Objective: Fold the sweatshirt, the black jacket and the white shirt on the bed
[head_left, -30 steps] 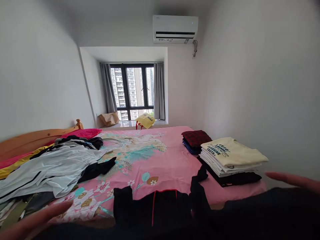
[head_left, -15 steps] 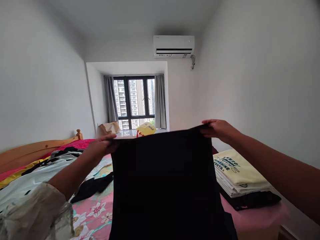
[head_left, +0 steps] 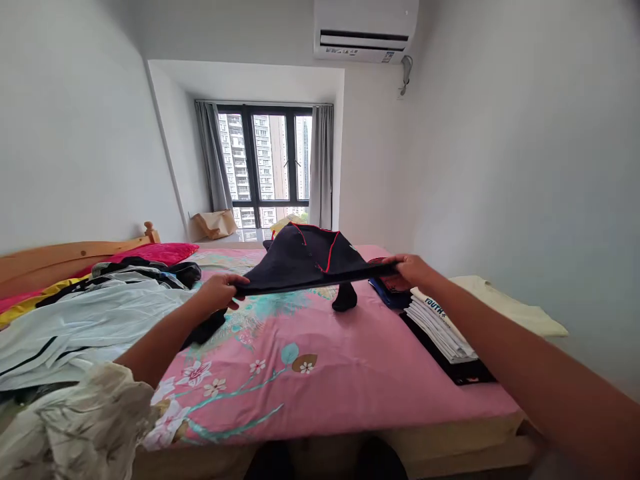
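My left hand (head_left: 219,292) and my right hand (head_left: 413,270) each grip one side of a black garment with red piping (head_left: 310,257). It is stretched out nearly flat in the air above the pink flowered bedsheet (head_left: 320,353), its far end billowing upward and one sleeve hanging down to the sheet. Both hands are closed on the cloth's near edge.
A heap of loose clothes (head_left: 95,313) covers the left of the bed by the wooden headboard (head_left: 65,257). A stack of folded shirts (head_left: 450,323) lies at the right edge near the wall. A window (head_left: 265,167), brown bag (head_left: 216,223) and air conditioner (head_left: 365,30) are beyond.
The garment hung upright in front of me half a second ago; now it is flung forward and held flat over the bed. My hands have moved lower and further out.
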The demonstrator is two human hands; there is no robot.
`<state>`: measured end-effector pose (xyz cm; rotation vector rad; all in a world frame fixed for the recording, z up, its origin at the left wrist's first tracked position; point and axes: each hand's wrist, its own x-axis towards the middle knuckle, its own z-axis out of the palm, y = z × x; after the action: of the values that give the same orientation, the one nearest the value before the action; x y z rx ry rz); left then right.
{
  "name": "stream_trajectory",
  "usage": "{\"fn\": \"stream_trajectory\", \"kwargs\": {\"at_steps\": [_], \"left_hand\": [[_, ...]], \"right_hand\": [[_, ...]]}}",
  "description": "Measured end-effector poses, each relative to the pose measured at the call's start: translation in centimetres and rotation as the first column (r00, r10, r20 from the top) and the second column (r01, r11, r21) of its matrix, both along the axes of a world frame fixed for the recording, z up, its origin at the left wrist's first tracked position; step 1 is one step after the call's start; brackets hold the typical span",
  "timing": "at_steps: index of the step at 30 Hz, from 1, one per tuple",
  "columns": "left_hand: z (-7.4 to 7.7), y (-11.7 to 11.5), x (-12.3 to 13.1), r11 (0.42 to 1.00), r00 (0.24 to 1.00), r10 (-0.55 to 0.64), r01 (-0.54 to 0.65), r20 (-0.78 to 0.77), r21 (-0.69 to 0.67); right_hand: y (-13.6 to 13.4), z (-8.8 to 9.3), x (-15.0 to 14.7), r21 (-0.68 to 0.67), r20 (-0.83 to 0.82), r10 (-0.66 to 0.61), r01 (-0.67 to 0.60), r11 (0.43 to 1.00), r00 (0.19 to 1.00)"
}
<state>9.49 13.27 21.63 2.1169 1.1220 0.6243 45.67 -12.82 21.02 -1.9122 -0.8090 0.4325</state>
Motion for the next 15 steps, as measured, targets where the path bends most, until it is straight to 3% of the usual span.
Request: {"fn": "stream_trajectory", "kwargs": {"at_steps": [4,7,9,11,13,15], "left_hand": [[-12.4,-3.1,-1.7,0.993,0.969,-0.028,-0.002,-0.244,-0.12],[-19.3,-6.5,-4.1,0.992,0.949,-0.054,0.014,-0.311,-0.128],[-22.8,-8.5,-6.4,0.994,0.946,-0.074,0.045,-0.314,-0.101],[-25.5,-10.3,-9.3,0.993,0.947,-0.1,0.079,-0.305,-0.083],[-27.4,-12.4,-12.3,0.989,0.951,-0.13,0.103,-0.282,-0.111],[-28.2,-15.0,-15.3,0.972,0.941,-0.176,0.121,-0.288,-0.2]], "right_hand": [[-2.0,-13.6,-3.2,-0.242,-0.039,0.041,-0.049,0.969,0.998],[-5.3,-21.4,-6.7,-0.299,-0.036,0.054,-0.062,0.952,0.998],[-8.0,-25.4,-8.4,-0.27,-0.011,0.055,-0.055,0.961,0.998],[-11.2,-28.3,-9.6,-0.201,0.03,0.072,-0.065,0.977,0.997],[-14.7,-30.0,-10.8,-0.162,0.053,0.101,-0.092,0.983,0.993],[-18.2,-30.6,-12.3,-0.178,0.02,0.137,-0.132,0.975,0.99]]}}
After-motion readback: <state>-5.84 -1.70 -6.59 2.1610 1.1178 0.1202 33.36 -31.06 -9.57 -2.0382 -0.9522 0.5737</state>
